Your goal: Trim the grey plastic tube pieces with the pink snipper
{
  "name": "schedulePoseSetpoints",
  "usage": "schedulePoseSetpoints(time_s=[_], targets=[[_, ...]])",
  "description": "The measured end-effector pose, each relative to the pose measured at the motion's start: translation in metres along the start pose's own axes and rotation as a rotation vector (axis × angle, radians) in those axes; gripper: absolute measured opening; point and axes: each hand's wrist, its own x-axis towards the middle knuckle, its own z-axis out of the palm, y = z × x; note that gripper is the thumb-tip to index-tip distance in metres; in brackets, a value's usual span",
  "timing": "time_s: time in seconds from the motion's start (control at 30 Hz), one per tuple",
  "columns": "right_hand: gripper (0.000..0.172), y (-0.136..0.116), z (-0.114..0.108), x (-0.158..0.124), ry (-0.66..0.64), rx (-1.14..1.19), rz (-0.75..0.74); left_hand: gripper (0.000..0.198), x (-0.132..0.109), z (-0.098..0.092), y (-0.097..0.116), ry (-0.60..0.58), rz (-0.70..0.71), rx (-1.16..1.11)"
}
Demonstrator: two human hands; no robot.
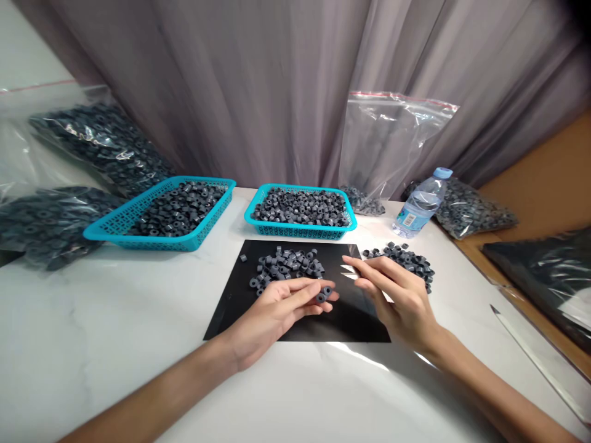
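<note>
A black sheet (pixel 341 320) lies on the white table, with a heap of small grey ring-shaped parts (pixel 289 266) at its far side. My left hand (pixel 277 311) rests palm up on the sheet, and its fingertips pinch two or three grey rings (pixel 324 293). My right hand (pixel 392 294) hovers over the sheet's right edge with its fingers loosely spread and nothing visible in them. A second heap of grey rings (pixel 409 259) lies just beyond the right hand on the bare table.
Two turquoise baskets (pixel 138 237) (pixel 300 232) full of grey rings stand behind the sheet. Plastic bags of rings (pixel 92 147) lie at the left and at the far right (pixel 471 212). A water bottle (pixel 422 206) lies tilted near the right heap. An upright, nearly empty zip bag (pixel 392 141) leans against the curtain.
</note>
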Motion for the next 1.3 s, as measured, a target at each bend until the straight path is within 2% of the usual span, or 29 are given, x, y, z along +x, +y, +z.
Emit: schedulePoseSetpoints(time_s=[0.17, 0.3, 0.4, 0.7, 0.9, 1.13, 1.2, 1.3], targets=[[0.031, 0.009, 0.012, -0.007, -0.112, -0.192, 0.045, 0.035, 0.004, -0.007, -0.008, 0.070, -0.070, -0.030], [0.033, 0.013, 0.020, -0.014, -0.242, -0.339, 0.198, 0.038, 0.007, -0.009, -0.011, 0.085, -0.084, -0.046], [0.036, 0.011, 0.023, -0.017, -0.317, -0.324, 0.272, 0.039, 0.008, -0.008, -0.010, 0.089, -0.092, -0.051], [0.034, 0.007, 0.028, -0.020, -0.407, -0.277, 0.306, 0.030, 0.005, -0.004, -0.005, 0.049, -0.071, -0.021], [0.033, 0.009, 0.029, -0.021, -0.414, -0.262, 0.316, 0.029, 0.005, -0.004, -0.006, 0.076, -0.074, 0.015], [0.035, 0.013, 0.031, -0.021, -0.401, -0.232, 0.316, 0.026, 0.007, -0.006, -0.008, 0.093, -0.064, -0.058], [0.034, 0.009, 0.029, -0.020, -0.340, -0.135, 0.321, 0.024, 0.007, -0.005, -0.007, 0.090, -0.066, -0.050], [0.028, -0.002, 0.024, -0.015, -0.171, 0.108, 0.340, 0.028, 0.005, -0.003, -0.005, 0.083, -0.072, -0.050]])
